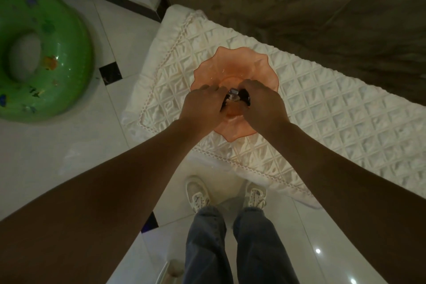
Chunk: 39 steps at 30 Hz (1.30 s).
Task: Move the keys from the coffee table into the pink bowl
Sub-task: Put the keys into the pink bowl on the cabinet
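I see a translucent pink bowl on a cream quilted cloth with a diamond pattern. My swim ring is green with small coloured prints; my jeans are blue.

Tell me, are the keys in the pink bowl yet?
Over it, maybe inside. Both hands, left hand and right hand, hold the keys above the pink bowl; cannot tell if released.
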{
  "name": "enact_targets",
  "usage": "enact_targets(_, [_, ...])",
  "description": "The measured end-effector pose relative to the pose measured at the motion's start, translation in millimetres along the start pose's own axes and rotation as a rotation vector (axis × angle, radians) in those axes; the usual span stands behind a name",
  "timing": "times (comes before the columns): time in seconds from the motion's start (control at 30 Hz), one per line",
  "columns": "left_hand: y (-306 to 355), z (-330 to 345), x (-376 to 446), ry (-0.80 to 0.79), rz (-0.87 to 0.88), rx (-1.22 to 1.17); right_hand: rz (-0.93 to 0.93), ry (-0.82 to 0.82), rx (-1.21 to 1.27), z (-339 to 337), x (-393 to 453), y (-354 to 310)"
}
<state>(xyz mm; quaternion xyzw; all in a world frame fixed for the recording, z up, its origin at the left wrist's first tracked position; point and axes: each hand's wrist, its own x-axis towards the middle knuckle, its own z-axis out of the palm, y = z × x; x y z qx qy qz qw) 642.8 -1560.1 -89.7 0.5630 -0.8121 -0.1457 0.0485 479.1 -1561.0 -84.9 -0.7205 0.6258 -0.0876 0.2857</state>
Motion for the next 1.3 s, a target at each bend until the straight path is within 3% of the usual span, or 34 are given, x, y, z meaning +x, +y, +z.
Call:
enact_targets(0.5, [1,25,3,-0.152,0.054,0.063,0.010,-0.137,-0.154,20,-3,9])
enact_targets(1.3, [34,-25,-49,-0.120,0.081,0.211,-0.056,-0.009,-0.130,-29,-55,-10])
